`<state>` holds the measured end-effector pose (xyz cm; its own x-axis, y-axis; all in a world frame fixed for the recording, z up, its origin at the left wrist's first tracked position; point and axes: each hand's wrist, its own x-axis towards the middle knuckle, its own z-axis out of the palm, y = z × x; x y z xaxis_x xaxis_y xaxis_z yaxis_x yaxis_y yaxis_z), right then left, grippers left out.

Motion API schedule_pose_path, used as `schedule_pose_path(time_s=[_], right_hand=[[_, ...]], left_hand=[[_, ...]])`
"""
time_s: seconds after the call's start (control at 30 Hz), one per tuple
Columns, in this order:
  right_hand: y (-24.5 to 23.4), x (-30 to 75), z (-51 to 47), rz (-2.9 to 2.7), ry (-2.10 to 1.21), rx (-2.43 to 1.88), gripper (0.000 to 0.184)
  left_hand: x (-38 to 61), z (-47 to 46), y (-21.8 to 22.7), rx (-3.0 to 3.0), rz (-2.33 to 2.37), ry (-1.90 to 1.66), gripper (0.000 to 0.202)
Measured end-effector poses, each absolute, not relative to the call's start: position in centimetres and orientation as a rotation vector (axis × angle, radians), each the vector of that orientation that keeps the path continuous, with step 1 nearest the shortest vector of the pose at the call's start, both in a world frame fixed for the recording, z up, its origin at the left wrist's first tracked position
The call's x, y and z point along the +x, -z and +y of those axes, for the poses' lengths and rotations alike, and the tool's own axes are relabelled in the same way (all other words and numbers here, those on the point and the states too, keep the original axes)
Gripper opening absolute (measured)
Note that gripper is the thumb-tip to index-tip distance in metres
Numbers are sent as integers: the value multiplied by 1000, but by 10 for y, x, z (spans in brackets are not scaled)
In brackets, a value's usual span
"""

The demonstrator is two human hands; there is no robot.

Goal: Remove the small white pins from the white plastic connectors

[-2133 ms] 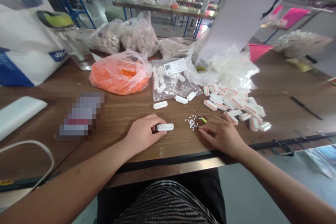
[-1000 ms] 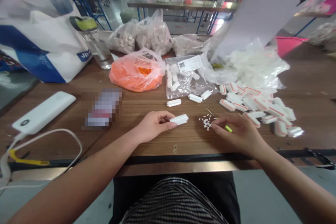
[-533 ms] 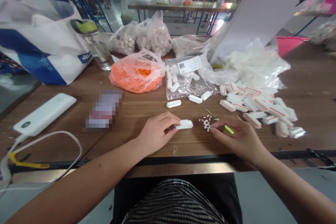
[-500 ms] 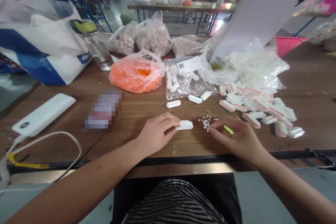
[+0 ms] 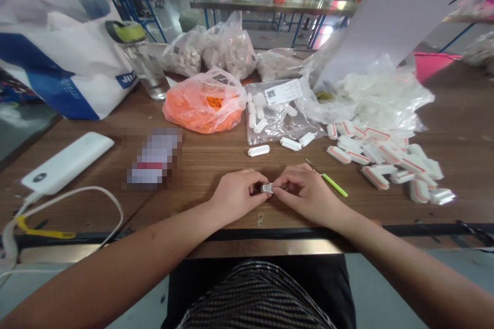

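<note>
My left hand pinches a small white plastic part between thumb and fingertips, just above the table. Its upward face shows small ridges or slots. Against the right end of that part, my right hand has thumb and forefinger pressed together; anything between them is too small or hidden to make out. Just beyond the right hand lies a thin metal-shafted tool with a green handle. The tiny white bits are hidden behind my right hand. Three white plastic cases lie farther back.
To the right is a heap of white cases with orange edging. Behind stand an orange-filled bag, a clear bag with a label, and a bottle. A power bank with cable and a blurred phone-like object lie left.
My right hand has moved left from the tiny white bits to the part in my left hand. That part has been turned and now shows its ridged face. The green-handled tool stays on the table.
</note>
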<state>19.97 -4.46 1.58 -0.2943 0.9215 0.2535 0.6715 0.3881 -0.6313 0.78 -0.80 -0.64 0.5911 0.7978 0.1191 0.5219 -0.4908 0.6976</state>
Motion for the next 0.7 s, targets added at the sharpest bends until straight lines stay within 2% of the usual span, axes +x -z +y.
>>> schedule_pose_path(time_s=[0.37, 0.5, 0.7], right_hand=[[-9, 195, -40, -2094, -524, -1381, 15], [-16, 194, -37, -2265, -355, -1322, 15], [-29, 189, -39, -2631, -30, -1270, 29]], left_hand=[[8, -8, 7, 2185, 1054, -595, 10], [9, -9, 5, 2161, 1077, -585, 10], [10, -8, 2, 2146, 1129, -523, 14]])
